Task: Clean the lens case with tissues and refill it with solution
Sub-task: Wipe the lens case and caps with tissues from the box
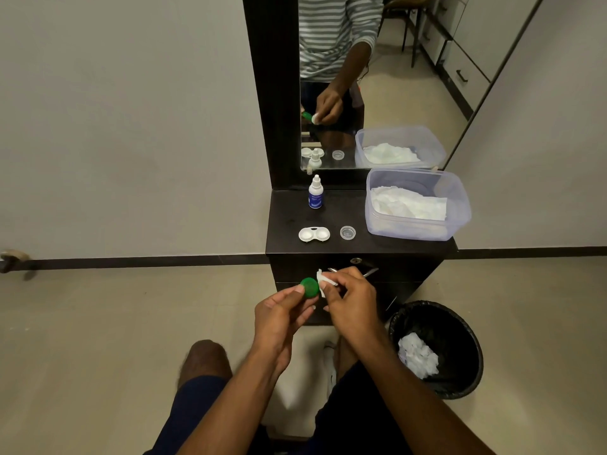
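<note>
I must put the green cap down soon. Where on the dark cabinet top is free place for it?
Bare patches on the cabinet top: the front strip before the lens case and the clear cap, the left edge beside the solution bottle, and the middle between bottle and tissue container. The right side is crowded by that container.

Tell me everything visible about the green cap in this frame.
The green cap is a small, round screw lid that looks like plastic, off the lens case. The left hand pinches it by the edge, holding it in the air in front of the dark cabinet, with one flat face towards the camera. A white tissue, held by the right hand, touches its right side.
</note>
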